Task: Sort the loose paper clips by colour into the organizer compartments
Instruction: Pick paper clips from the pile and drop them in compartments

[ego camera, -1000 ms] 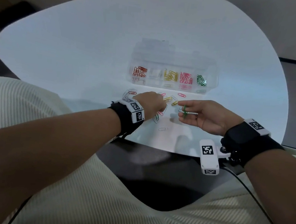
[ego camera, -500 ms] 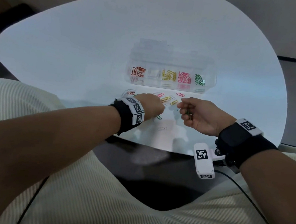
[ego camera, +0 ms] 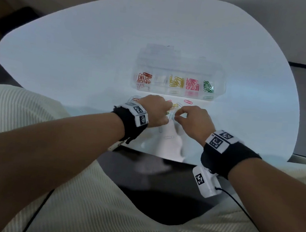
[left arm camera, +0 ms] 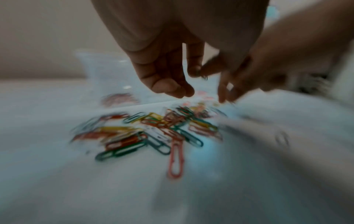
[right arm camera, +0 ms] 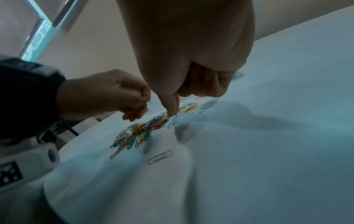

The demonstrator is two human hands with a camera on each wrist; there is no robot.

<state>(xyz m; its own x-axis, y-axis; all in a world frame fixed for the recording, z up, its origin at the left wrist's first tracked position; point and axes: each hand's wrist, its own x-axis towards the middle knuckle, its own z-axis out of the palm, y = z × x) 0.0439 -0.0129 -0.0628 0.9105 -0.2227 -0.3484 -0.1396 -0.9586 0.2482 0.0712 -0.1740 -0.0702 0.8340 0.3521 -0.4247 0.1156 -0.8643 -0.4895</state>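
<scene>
A clear organizer [ego camera: 220,79] stands mid-table with red, white, yellow, pink and green clips in separate compartments. In front of it lies the mixed pile of loose clips [left arm camera: 153,131], also seen in the right wrist view [right arm camera: 141,131]. My left hand [ego camera: 168,110] hovers over the pile and pinches a small dark greenish clip [left arm camera: 205,77] between thumb and forefinger. My right hand [right arm camera: 171,115] is palm down beside it. Its thumb and forefinger pinch down at the pile's near edge, and its other fingers are curled into the palm, hiding what they hold.
A pink clip [ego camera: 188,101] lies alone by the organizer's front wall. A white clip [right arm camera: 160,156] lies apart near the table's front edge [ego camera: 163,156]. A white camera block [ego camera: 207,181] hangs under my right wrist, above my lap.
My right hand, which held green clips with the palm turned up, has rolled palm down and moved left onto the pile. The left hand has stayed over the pile.
</scene>
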